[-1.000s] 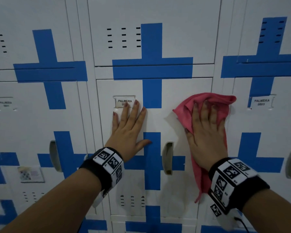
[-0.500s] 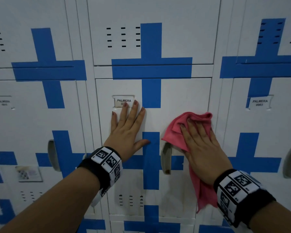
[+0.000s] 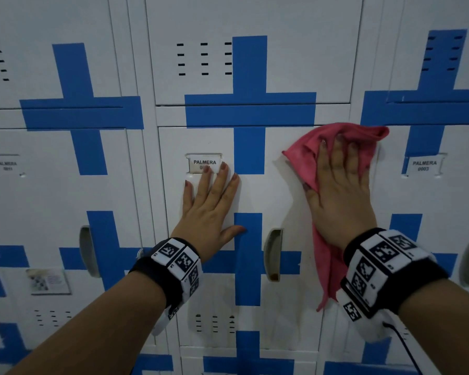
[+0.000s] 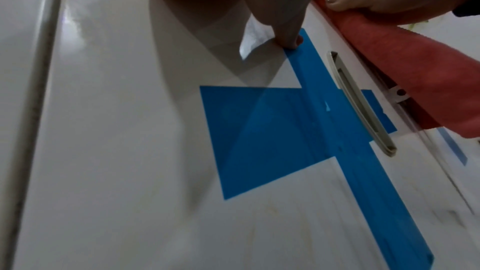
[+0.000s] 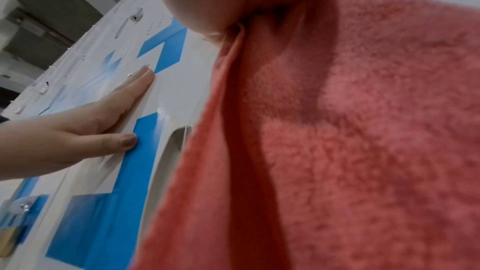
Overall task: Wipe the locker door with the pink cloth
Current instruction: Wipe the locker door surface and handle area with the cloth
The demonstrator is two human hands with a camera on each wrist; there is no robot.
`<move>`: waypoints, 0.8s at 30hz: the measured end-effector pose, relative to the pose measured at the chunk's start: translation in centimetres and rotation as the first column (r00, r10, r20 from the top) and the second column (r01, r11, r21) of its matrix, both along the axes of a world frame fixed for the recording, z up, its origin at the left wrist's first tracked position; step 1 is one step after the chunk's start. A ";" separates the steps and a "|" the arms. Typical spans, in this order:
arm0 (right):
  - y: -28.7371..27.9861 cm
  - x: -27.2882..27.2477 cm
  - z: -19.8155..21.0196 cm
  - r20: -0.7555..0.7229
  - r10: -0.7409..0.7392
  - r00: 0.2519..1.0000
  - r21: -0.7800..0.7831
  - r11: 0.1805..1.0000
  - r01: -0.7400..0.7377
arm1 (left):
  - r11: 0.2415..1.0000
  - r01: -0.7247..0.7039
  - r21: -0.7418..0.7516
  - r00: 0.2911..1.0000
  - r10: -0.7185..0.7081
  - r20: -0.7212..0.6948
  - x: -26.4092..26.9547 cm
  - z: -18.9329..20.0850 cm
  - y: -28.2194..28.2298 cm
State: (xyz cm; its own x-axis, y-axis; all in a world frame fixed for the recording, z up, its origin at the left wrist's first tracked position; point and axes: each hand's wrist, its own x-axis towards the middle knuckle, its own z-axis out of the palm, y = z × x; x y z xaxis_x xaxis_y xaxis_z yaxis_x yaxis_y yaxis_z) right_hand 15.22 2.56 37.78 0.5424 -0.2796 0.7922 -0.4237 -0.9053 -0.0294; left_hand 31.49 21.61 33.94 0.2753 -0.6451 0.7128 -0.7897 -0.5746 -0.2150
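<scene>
The right hand (image 3: 339, 190) lies flat with fingers spread, pressing the pink cloth (image 3: 333, 147) against the upper right of the locker door (image 3: 276, 190), right of frame centre; a loose tail hangs below the wrist. The left hand (image 3: 210, 207) is spread flat on the door under the name label (image 3: 204, 163), bracing it. Wiping looks mid-way: faint yellowish marks show on the lower panel near the recessed handle (image 3: 272, 254), so the lower and left parts likely remain.

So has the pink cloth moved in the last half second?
Yes. The pink cloth has gone up and right: the right hand presses it near the door's top right corner, well above the recessed handle.
</scene>
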 end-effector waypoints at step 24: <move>0.1 -0.2 -1.8 -0.008 0.031 1.000 -0.030 0.999 -0.031 | 1.000 -0.011 0.005 1.000 0.011 -0.003 0.0 0.0 0.0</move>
